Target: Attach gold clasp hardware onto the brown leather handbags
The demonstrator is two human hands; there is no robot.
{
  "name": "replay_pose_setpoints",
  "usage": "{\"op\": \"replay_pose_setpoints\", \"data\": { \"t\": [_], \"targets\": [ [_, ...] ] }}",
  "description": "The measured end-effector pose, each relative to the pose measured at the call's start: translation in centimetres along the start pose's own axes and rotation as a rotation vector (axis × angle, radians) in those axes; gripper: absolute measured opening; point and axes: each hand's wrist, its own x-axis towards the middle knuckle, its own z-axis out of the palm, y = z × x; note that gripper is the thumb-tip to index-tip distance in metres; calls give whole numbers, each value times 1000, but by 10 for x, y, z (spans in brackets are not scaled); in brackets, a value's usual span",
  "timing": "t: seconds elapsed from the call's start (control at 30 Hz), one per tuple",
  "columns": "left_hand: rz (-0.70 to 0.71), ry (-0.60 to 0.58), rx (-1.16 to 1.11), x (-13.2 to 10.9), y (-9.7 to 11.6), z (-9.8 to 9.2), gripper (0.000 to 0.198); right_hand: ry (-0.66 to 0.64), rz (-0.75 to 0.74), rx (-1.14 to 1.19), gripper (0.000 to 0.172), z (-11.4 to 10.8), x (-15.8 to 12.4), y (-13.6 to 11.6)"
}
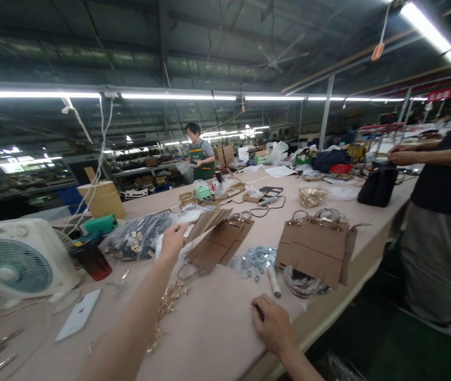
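My left hand (173,241) reaches forward, its fingers closed on the near edge of a brown panel (207,222) that is raised at a slant. Under and beside it lie more flat brown bag panels (223,243) with looped handles. My right hand (272,324) rests on the table near the front edge, fingers curled in, with nothing visible in them. Just beyond it are a hammer-like pale handle (273,281) and a heap of small silver metal plates (259,259). To the right is a stack of brown panels (313,244) with clear-wrapped handles (305,283).
Gold metal pieces (172,299) lie scattered beside my left forearm. On the left are a fan (15,262), a dark tumbler (92,259), a white phone (78,316) and a bag of hardware (140,235). One person (201,156) stands across the table, another (440,174) at the right.
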Motion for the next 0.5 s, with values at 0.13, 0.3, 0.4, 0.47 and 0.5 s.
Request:
{"op": "replay_pose_setpoints", "data": {
  "t": [0.13,0.3,0.4,0.47,0.5],
  "targets": [
    [-90,-3,-159,-71,31,-16,68,-15,0,9,21,3,-3,4],
    [-125,-60,-260,-202,61,-17,43,-28,-27,12,27,5,-5,11],
    [-131,-120,-295,-276,70,-8,36,-68,1,78,37,3,-4,14],
    [-92,-149,-276,-315,73,-1,33,-131,72,154,45,0,-2,14],
    [-63,-148,-250,-332,74,3,32,-171,118,203,49,-2,-1,14]
  ]
}}
